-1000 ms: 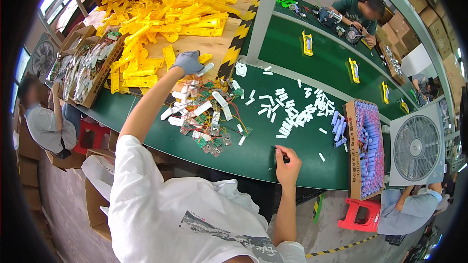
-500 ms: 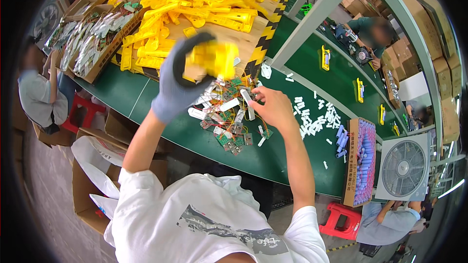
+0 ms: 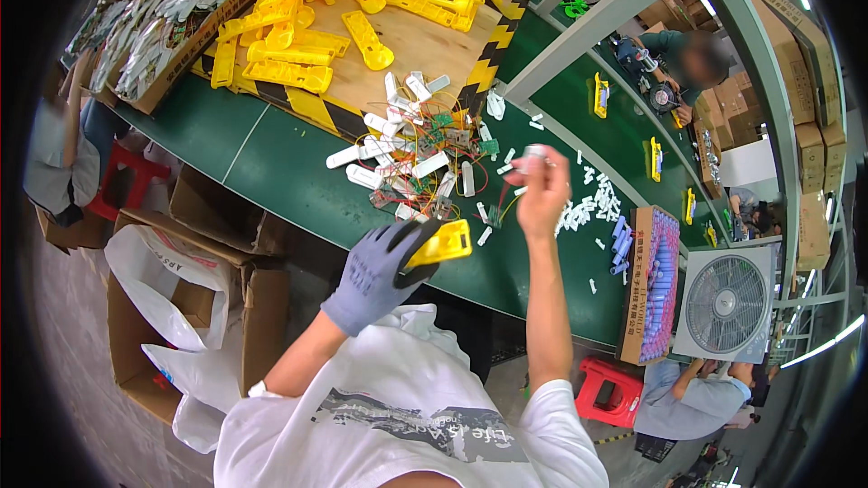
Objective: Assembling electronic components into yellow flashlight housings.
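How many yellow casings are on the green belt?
4 visible, in a row on the green belt: top casing, second casing, third casing and lowest casing, just above the white fan in the picture. More may be hidden.

Dark printing runs along the carton (image 3: 638, 294) at the right end of the worktop (image 3: 294, 176); lettering marks the white T-shirt (image 3: 398, 398), plastic bag (image 3: 165, 273) and gloved left hand (image 3: 369, 276). Striped warning tape (image 3: 485, 72) edges the wooden board (image 3: 423, 47).
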`<state>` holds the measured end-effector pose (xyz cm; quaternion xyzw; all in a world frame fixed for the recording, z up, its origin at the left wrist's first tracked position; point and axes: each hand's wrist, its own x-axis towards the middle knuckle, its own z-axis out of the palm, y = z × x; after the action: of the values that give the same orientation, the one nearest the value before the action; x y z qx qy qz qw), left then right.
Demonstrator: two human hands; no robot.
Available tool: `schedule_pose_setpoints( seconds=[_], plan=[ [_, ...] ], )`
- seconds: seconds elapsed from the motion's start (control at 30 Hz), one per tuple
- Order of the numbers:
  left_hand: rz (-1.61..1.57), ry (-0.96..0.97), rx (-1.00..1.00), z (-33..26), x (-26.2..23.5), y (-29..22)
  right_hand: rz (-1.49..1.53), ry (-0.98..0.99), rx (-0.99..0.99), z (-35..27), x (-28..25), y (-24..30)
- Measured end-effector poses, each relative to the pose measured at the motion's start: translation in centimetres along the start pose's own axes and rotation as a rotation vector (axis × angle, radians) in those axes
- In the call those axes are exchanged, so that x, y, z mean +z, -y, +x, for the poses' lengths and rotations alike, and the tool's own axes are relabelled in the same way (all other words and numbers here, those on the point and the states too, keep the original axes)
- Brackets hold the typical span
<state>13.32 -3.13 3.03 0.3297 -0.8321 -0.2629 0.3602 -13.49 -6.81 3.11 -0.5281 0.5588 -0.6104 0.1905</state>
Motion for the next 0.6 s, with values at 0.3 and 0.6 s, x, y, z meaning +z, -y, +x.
schedule_pose_setpoints(
  seconds=[0.3,0.6],
  plan=[
    [0.287,0.18,0.235,5.0,-1.2,-1.6,-0.429,0.245,-0.436,-5.2,-4.2,7.0],
    [0.628,0.266,0.443,6.7,0.0,-3.8,-0.738,0.274,-0.498,-7.2,-4.7,9.4]
  ],
)
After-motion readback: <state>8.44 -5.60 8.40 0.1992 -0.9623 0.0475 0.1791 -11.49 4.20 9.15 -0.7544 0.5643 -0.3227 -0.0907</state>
